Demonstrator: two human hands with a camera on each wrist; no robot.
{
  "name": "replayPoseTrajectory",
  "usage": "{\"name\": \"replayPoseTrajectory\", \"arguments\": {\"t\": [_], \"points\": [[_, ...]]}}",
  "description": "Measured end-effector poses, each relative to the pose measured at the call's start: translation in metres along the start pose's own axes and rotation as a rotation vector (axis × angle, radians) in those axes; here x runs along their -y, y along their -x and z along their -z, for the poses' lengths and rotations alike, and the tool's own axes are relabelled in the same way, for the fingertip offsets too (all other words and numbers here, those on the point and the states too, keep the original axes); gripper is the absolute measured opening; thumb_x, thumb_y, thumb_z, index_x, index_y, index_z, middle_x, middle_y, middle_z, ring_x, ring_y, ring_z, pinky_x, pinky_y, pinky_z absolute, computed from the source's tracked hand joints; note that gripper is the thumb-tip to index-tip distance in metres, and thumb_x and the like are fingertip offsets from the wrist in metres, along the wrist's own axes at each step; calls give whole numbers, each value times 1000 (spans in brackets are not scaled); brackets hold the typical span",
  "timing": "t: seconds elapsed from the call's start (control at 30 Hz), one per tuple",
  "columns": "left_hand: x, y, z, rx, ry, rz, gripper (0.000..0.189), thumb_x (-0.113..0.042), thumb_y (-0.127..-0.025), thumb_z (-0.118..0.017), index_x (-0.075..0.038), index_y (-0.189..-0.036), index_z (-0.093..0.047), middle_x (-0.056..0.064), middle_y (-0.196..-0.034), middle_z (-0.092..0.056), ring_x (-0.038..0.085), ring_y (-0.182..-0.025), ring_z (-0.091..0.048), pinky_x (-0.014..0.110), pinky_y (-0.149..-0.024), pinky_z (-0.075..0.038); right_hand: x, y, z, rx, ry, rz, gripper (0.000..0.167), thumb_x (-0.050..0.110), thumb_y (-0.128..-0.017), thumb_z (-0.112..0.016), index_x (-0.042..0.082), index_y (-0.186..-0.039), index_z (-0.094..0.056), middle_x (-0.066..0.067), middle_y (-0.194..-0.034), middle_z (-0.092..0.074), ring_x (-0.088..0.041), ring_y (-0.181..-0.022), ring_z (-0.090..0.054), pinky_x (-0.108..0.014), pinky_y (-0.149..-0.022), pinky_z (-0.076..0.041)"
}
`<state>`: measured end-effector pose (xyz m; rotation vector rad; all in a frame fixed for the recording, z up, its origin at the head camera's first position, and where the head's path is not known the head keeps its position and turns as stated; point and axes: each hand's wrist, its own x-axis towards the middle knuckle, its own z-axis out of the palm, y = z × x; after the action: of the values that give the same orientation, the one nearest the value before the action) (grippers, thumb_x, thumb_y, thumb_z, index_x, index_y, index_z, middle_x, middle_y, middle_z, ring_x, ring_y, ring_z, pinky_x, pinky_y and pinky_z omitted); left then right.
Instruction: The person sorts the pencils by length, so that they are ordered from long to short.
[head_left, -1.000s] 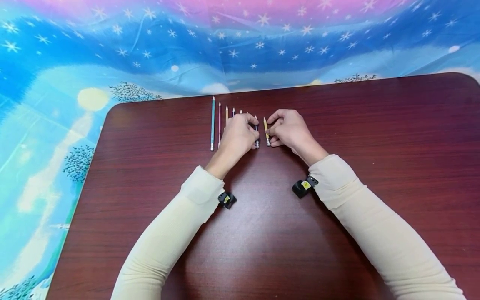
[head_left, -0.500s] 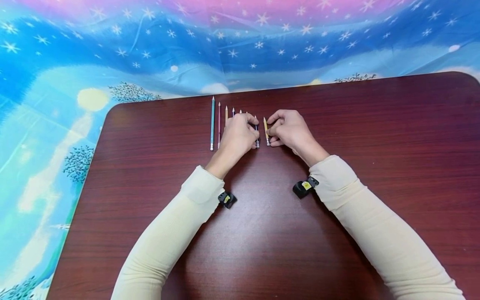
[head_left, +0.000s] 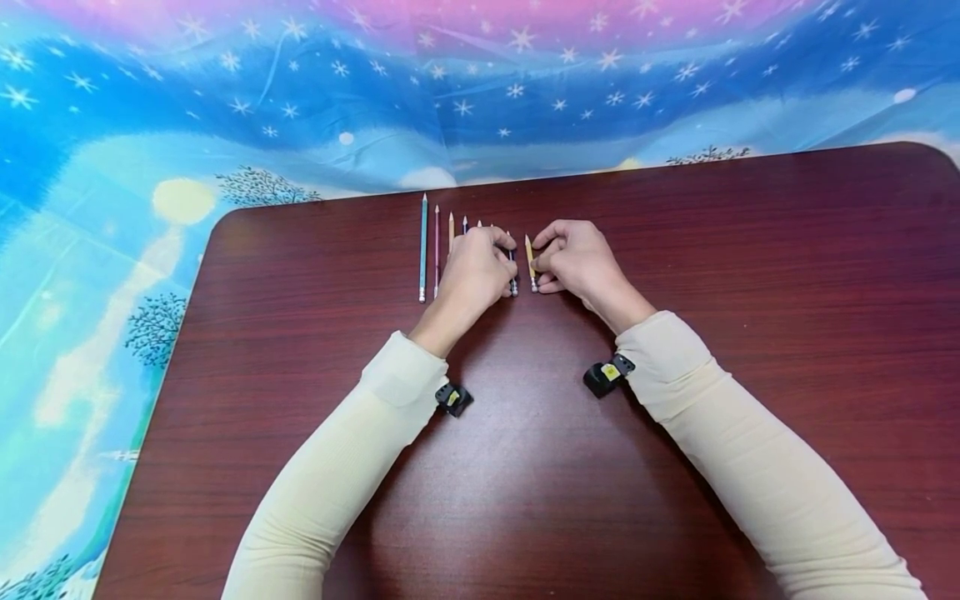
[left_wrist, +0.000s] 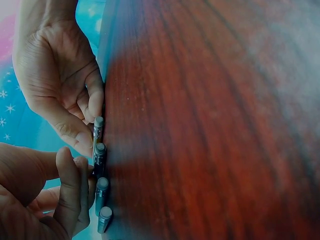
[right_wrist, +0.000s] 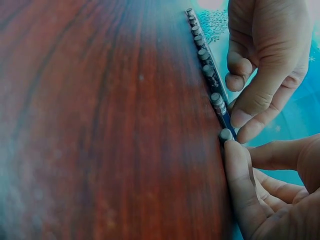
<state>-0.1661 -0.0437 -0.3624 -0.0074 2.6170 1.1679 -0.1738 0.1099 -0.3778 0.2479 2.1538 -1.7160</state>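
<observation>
At the right end of a row of pencils, my left hand [head_left: 474, 267] pinches a dark blue pencil [head_left: 513, 283] between thumb and finger. Its palm and wrist cover parts of several other pencils. To the right, a short yellow pencil [head_left: 530, 257] lies on the table, and my right hand [head_left: 581, 258] pinches it from its right side. A narrow gap separates these two pencils. In the right wrist view, the thumb and finger of the left hand [right_wrist: 270, 60] meet on the dark blue pencil [right_wrist: 227, 120]; fingers of the right hand [right_wrist: 270, 195] lie by the yellow pencil's eraser end [right_wrist: 226, 134].
A long teal pencil [head_left: 423, 250] marks the row's left end, beside a dark pink one [head_left: 437, 242] and an orange one [head_left: 452, 225]. The row stands near the far edge of the brown table [head_left: 495, 500]. A snowflake-patterned cloth [head_left: 450, 92] hangs behind.
</observation>
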Motion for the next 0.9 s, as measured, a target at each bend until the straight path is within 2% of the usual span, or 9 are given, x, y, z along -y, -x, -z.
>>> {"name": "replayPoseTrajectory", "arguments": {"t": [0.53, 0.9], "points": [[0, -1, 0, 8, -18, -28, 22, -3, -100, -62, -5, -120, -70, 5, -87, -69, 15, -56, -68, 25, -52, -53, 0, 1, 0, -6, 1, 2, 24, -7, -96, -63, -5, -120, -62, 0, -73, -66, -11, -55, -63, -25, -57, -61], [1, 0, 0, 12, -11, -21, 22, -3, -100, -64, -5, -121, -69, 5, -89, -69, 14, -58, -68, 25, -53, -55, -1, 1, 0, -4, 20, 7, 24, -5, -97, -63, -5, -121, -63, -1, -75, -67, -12, -56, -63, -25, -57, -62]]}}
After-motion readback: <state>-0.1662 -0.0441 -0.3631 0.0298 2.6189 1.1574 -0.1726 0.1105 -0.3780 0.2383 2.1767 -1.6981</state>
